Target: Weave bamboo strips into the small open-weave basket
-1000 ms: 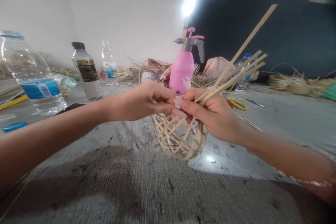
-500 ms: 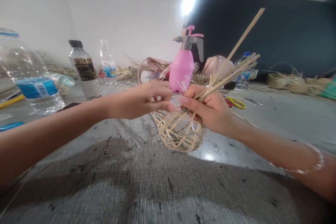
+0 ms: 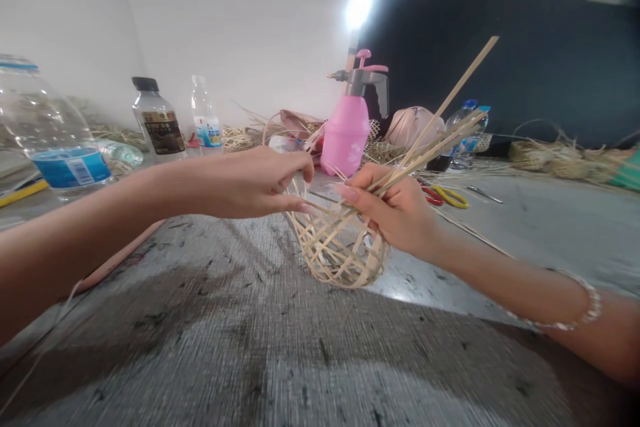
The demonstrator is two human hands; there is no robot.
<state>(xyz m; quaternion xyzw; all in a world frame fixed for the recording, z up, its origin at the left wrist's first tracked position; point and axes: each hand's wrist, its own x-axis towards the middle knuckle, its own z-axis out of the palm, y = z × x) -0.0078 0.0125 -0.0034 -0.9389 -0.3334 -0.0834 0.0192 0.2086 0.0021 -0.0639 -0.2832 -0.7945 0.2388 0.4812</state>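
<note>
Between the two hands, and just below them, is a small woven basket (image 3: pixel 340 253) of pale bamboo. The left hand (image 3: pixel 250 183) has its fingers curled in, the tips pinched, it seems, on the basket's rim, though blur hides the exact grip. The right hand (image 3: pixel 400 213) is closed around a bundle of bamboo strips (image 3: pixel 440 133) that rise from the basket and slant up past its knuckles. Beyond the right hand stands a pink spray bottle (image 3: pixel 350 137). Just behind that hand, yellow-handled scissors (image 3: pixel 450 195) lie on the grey table (image 3: pixel 250 347). Beyond the left forearm stand clear plastic bottles (image 3: pixel 157 123).
</note>
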